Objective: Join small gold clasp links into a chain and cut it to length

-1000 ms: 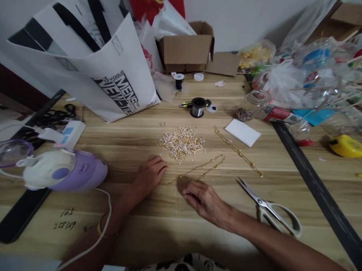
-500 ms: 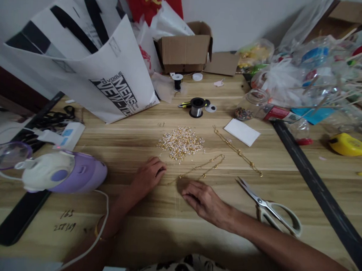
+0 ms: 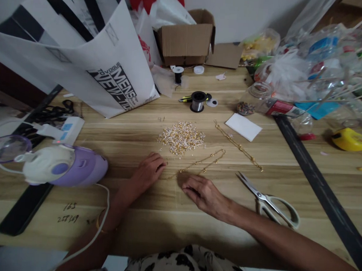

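Note:
My left hand rests on the wooden table with its fingers pinched together; a tiny gold glint shows at the tips, too small to name. Closed with curled fingers, my right hand lies to the right, and what it may hold is hidden. Between and just beyond the hands runs a thin gold chain with small charms, one end near my left fingertips. Past my left hand is a pile of small gold and clear beaded pieces. A second gold chain lies farther right.
Scissors lie right of my right hand. A wire spool, a folded white paper and a glass jar stand farther back. At left are a purple-and-white device with a cable and a large white bag.
The view has tilted slightly down, so things sit a little higher in the picture. My left fingertips now show a small gold glint. Both hands stay in nearly the same place.

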Available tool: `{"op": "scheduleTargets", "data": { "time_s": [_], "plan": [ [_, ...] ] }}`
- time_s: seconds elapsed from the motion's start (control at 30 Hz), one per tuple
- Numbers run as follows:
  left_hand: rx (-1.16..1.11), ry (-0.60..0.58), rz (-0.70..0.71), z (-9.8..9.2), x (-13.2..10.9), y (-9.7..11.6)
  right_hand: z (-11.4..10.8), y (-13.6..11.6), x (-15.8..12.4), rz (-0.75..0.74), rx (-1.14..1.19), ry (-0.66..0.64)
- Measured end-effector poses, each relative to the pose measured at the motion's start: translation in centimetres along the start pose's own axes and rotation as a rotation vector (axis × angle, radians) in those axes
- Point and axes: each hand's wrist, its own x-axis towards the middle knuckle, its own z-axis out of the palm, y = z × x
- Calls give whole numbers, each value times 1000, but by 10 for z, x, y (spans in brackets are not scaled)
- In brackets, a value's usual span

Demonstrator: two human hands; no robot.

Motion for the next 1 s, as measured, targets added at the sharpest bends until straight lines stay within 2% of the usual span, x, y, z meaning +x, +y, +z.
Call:
{"op": "scheduleTargets", "data": {
  "time_s": [0.3,0.5,1.0],
  "plan": [
    [-40,97,-35,0,1,-1,0,0,0,2,15,-9],
    [55,122,-81,6,5,9,-1,-2,1,9,9,-10],
    [215,25,-22,6,2,17,-2,-1,1,7,-3,-2]
  ]
}}
